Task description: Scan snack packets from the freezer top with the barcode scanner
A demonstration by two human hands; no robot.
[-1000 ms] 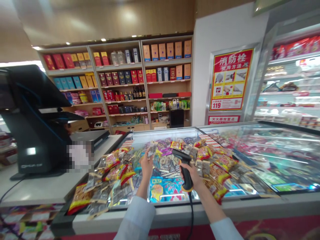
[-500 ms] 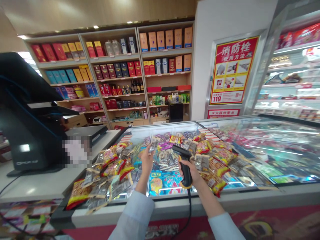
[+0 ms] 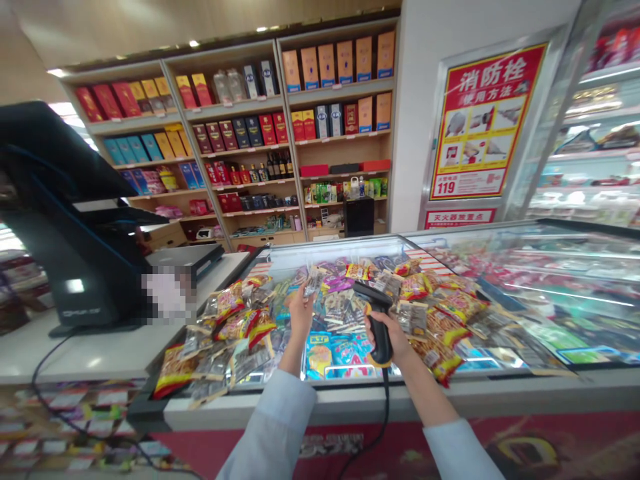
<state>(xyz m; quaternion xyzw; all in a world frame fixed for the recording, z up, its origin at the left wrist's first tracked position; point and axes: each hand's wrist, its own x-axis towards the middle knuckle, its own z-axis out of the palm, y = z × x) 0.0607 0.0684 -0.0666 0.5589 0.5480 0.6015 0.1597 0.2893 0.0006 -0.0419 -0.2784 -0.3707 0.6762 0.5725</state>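
My left hand is raised over the freezer lid and pinches a small clear snack packet at its lower edge. My right hand is wrapped round the grip of a black barcode scanner, whose head points left toward the packet; its cable hangs down over the freezer's front edge. Both hands hover above a heap of snack packets spread across the glass lid of the chest freezer.
A black checkout terminal stands on the white counter at the left. Shelves of boxed goods fill the back wall. A red fire-hydrant poster hangs at the right, beside an open chiller.
The view has shifted slightly right and down. Both hands keep their hold and stay at about the same distance from each other above the packets.
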